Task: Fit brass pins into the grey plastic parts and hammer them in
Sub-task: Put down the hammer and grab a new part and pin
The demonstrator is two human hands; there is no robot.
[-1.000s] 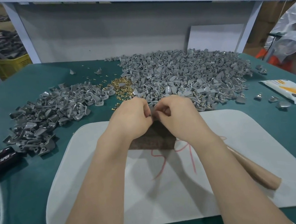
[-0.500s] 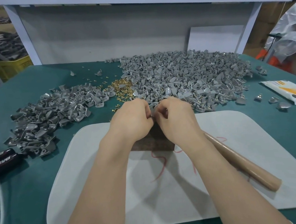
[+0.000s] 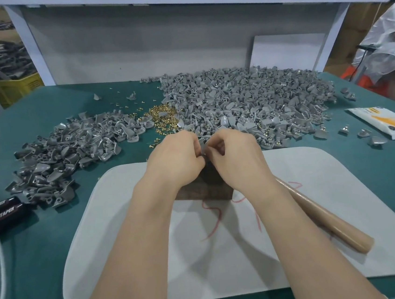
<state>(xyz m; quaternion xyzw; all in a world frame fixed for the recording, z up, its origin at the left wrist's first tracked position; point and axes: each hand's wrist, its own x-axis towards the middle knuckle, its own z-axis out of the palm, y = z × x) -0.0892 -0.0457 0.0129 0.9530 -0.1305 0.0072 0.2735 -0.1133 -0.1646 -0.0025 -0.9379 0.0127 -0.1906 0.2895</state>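
Factory assembly workshop, clearly. Green surface [image 3: 57,261]; huge heap of grey plastic parts [image 3: 247,102] just beyond white mat [image 3: 344,207], brass pins [image 3: 163,115] there too; yellow crate [image 3: 21,86] far beyond-left of mat.

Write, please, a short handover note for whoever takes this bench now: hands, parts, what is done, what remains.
Left hand and right hand both pinch one grey part over the wooden block; the fingers hide any pin.
Hammer handle lies on the white mat, unheld.
Brass pins lie between the small pile and the large pile of grey parts.
Done: cannot tell which pile is finished.
To do: seat the pin, hammer it, continue.
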